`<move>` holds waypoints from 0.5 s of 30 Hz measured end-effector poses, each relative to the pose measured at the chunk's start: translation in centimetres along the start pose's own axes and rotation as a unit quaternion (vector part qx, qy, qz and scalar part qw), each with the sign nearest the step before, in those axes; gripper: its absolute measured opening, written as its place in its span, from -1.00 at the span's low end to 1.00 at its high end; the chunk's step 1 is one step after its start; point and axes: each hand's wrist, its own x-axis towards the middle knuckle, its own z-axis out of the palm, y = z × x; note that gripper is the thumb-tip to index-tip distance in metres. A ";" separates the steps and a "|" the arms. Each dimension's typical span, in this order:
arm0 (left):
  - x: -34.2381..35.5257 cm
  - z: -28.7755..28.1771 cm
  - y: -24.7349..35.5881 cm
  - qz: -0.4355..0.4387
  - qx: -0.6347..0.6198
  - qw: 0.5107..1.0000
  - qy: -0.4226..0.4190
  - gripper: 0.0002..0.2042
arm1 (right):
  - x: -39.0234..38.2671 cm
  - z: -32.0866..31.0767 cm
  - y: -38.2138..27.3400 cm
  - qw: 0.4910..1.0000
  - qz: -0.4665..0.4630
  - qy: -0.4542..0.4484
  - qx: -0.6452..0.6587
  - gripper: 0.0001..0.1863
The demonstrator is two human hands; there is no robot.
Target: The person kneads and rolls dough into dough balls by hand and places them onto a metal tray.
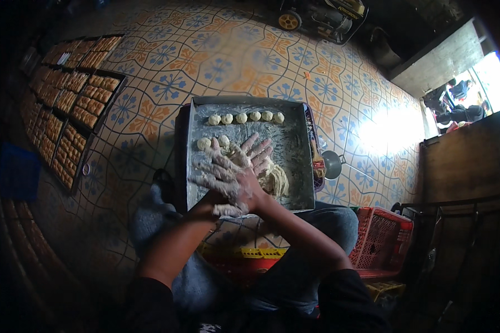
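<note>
My hands meet over a square metal tray (pixel 301 144) dusted with flour. My right hand (pixel 228 178) lies on top, thickly coated in flour and dough, its fingers spread toward the left. Beneath it, my left hand (pixel 256 152) reaches up and to the right with its fingers apart. Whatever may lie between the palms is hidden. A soft lump of dough (pixel 275 181) sits in the tray just right of my hands. Along the far side runs a row of several small dough balls (pixel 241 118). Two more dough balls (pixel 204 144) rest closer, beside my fingertips.
The tray rests between my knees. Right of it are a dark round pan (pixel 331 165) and a red plastic crate (pixel 380 238). Trays of baked rolls (pixel 75 100) cover the patterned tile floor at left, near a blue bin (pixel 19 171). A wheeled machine (pixel 328 19) stands at the back.
</note>
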 end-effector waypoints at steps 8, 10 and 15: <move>-0.7 3.3 1.0 -0.101 -0.188 0.956 0.202 0.02 | 2.2 -4.5 5.8 0.993 0.066 -0.036 0.086 -0.54; -0.3 0.7 2.1 -0.040 -0.211 0.977 0.004 0.11 | 0.8 -0.5 3.2 0.999 -0.039 0.001 0.006 -0.48; -0.5 4.7 6.0 0.004 -0.199 0.980 0.023 0.20 | 1.0 -3.2 3.4 0.980 -0.103 0.002 0.170 -0.34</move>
